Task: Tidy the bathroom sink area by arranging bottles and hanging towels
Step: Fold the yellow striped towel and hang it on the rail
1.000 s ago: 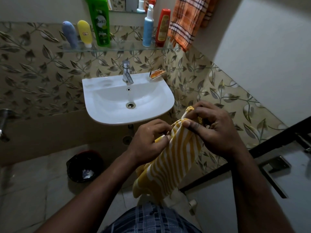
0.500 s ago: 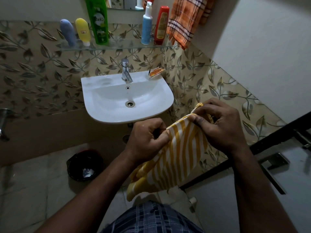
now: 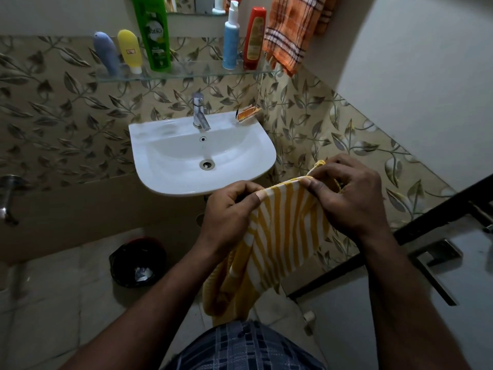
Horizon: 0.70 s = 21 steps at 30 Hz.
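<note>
Here both hands are clamped on one cloth. The left hand (image 3: 229, 209) pinches the top edge of the yellow-and-white striped towel (image 3: 282, 236) between thumb and curled fingers, and the right hand (image 3: 349, 198) grips the same edge just beside it, with a bunched corner of the towel poking up behind its fingers. The towel is held in the air in front of the sink's (image 3: 165, 182) front right edge, and the rest of it hangs down in loose folds below the hands.

A tap (image 3: 198, 112) stands at the middle of the sink's back edge, and an orange packet (image 3: 248, 114) lies on its back right corner. Above, a glass shelf (image 3: 186, 76) carries a blue tube (image 3: 105, 53) and a yellow tube (image 3: 129, 50) near its left end, a green bottle (image 3: 153, 30) towards the middle, and a light blue pump bottle (image 3: 230, 41) touching or nearly touching a red bottle (image 3: 254, 38) near its right end. An orange checked towel (image 3: 290, 30) hangs just past the shelf's right end. A black bin (image 3: 137, 261) sits on the floor below the sink.
</note>
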Tool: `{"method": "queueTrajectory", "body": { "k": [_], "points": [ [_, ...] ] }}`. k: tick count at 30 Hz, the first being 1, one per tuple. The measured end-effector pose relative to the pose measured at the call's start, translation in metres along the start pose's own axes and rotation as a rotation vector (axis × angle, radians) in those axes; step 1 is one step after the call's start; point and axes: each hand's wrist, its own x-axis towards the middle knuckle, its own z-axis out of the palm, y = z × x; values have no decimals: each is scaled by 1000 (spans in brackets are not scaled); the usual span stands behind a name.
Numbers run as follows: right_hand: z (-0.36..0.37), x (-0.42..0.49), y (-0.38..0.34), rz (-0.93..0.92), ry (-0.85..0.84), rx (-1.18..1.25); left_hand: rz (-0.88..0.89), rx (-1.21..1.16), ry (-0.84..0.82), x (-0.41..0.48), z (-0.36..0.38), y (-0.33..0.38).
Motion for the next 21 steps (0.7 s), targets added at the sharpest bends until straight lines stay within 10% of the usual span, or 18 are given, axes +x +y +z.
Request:
{"method": "queueTrajectory", "body": {
  "k": [4, 14, 21],
  "points": [
    [17, -3, 6, 80, 20, 8, -144, -155, 2, 0, 8, 4],
    [24, -15, -8, 155, 366, 133, 203, 358, 160, -1, 6, -2],
    [34, -11, -20, -137, -276, 55, 419, 535, 101, 3, 8, 1]
  ]
}}
